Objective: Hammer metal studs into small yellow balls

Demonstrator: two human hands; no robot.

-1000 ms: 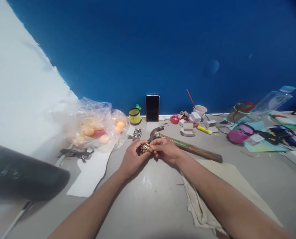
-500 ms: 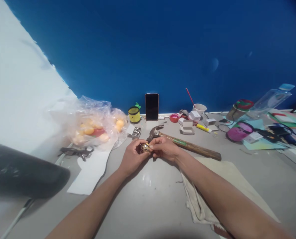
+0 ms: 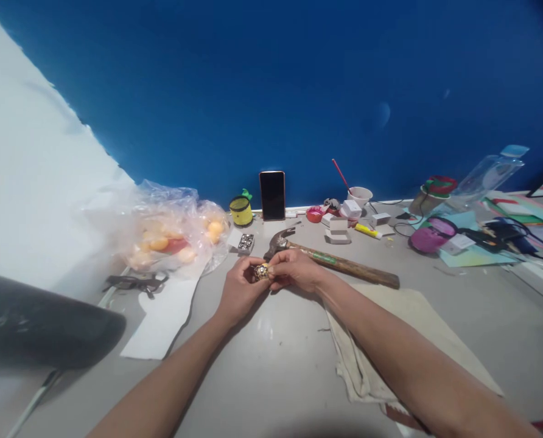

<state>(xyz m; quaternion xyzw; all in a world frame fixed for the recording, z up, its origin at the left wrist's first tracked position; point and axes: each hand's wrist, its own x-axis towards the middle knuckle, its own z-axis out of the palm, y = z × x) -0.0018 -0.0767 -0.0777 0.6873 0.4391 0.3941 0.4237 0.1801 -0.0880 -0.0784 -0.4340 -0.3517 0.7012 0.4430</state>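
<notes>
Between my two hands is a small round ball (image 3: 262,271), yellowish and studded with shiny silver pieces. My left hand (image 3: 243,288) grips it from the left with thumb and fingers. From the right, the fingertips of my right hand (image 3: 294,271) pinch at its edge; whether they also hold a small piece is hidden. Just beyond my hands lies a claw hammer (image 3: 344,263) with a wooden handle, its head close to my right fingers. A small open box (image 3: 245,244) of shiny metal pieces sits behind my left hand.
A clear plastic bag (image 3: 171,225) of orange balls lies at left, near dark glasses (image 3: 137,282) and white paper (image 3: 164,322). A phone (image 3: 272,196) stands against the blue wall. Under my right forearm is a beige cloth (image 3: 403,316). A bottle (image 3: 490,176) leans at far right.
The view has shifted slightly, so everything sits a little further left. Both hands keep their hold on the ball, with only slight finger movement.
</notes>
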